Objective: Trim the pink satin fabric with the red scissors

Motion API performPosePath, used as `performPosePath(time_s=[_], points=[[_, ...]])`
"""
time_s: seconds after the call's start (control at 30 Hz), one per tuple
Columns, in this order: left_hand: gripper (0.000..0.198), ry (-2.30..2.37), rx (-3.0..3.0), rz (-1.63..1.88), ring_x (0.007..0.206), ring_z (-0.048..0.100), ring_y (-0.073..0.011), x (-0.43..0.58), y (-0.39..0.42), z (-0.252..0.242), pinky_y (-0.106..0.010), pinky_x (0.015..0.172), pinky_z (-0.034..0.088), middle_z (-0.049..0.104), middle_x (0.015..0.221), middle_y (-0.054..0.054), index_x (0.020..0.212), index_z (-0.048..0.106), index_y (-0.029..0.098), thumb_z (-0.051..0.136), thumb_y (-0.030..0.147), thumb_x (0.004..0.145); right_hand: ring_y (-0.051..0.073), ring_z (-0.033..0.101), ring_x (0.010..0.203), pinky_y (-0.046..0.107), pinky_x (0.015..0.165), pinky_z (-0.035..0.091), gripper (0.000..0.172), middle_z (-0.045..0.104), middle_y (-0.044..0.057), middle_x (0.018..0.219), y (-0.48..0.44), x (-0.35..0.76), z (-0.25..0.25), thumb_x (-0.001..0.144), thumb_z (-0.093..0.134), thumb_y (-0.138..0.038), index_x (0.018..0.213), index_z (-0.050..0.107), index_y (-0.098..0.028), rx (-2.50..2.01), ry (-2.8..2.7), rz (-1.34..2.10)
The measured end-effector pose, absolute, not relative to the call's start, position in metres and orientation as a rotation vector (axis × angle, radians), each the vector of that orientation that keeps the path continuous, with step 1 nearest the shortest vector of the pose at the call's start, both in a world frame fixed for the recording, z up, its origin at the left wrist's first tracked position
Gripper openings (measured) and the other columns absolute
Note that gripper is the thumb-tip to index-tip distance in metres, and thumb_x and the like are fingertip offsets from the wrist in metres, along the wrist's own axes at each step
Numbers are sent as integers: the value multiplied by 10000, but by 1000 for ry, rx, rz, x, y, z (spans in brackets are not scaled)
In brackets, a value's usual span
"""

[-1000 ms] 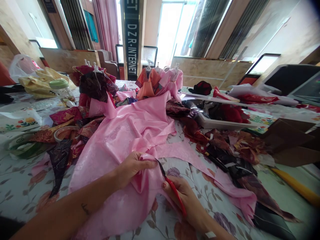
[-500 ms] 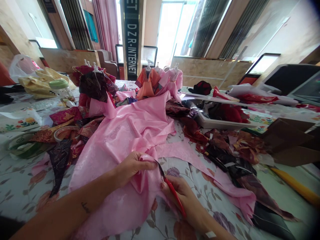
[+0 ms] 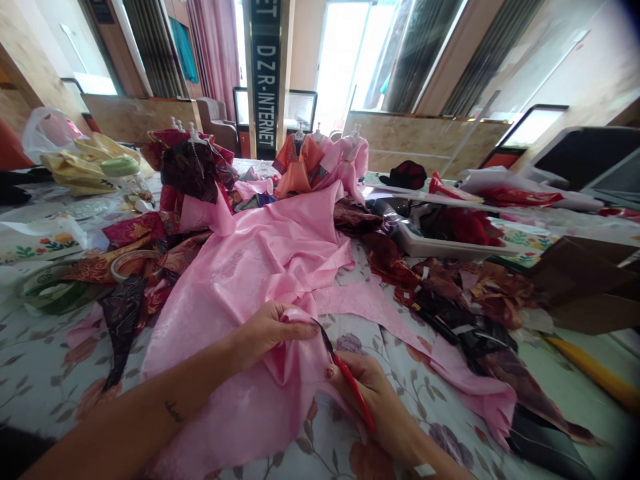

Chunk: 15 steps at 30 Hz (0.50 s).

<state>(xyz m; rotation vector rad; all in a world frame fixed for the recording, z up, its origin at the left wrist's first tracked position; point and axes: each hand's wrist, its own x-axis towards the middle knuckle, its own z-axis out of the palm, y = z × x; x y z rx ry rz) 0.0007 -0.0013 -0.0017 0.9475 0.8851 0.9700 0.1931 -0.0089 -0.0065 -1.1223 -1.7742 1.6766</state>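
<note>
A large sheet of shiny pink fabric (image 3: 260, 267) lies spread over the floral tablecloth (image 3: 45, 373). My left hand (image 3: 263, 331) pinches a raised fold of the pink fabric near its front edge. My right hand (image 3: 373, 393) grips red-handled scissors (image 3: 350, 383), whose dark blades point up and left into the fold right beside my left fingertips. A cut pink strip (image 3: 400, 327) trails off to the right.
Dark red and brown brocade scraps (image 3: 450, 293) pile up on the right, more lie at left with a tape roll (image 3: 127, 263). Small dressed mannequins (image 3: 320, 160) stand at the back. A white tray (image 3: 440, 247), brown cardboard (image 3: 585, 280) and a yellow stick (image 3: 595, 373) are at right.
Almost nothing differs: the view has shifted slightly, and both hands keep the same hold on the fabric fold and scissors.
</note>
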Motion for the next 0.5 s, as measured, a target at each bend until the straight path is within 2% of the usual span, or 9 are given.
performPosePath(time_s=[0.13,0.33,0.5], points=[[267,931,1120,903,558,463,-74,-10,8,-5,-195,548,350,527,608,36,729,652,133,789,344,639,83,237,450,242,410,149,560,294,-54,487,-3,200,-6,749,555,-683,543,347,-206,-1160,-1749,1584],[277,1009,1200,900,707,523,-118,-33,22,-4,-205,631,390,580,755,-19,713,637,137,759,382,672,82,221,479,243,426,140,554,271,-53,529,8,213,-7,736,575,-674,558,351,-199,-1148,-1772,1517],[241,939,1009,1050,736,563,-131,-39,23,4,-219,692,404,611,736,-17,668,597,152,786,298,635,85,232,483,245,438,146,535,273,-53,526,4,209,-5,736,590,-641,552,346,-201,-1167,-1780,1549]])
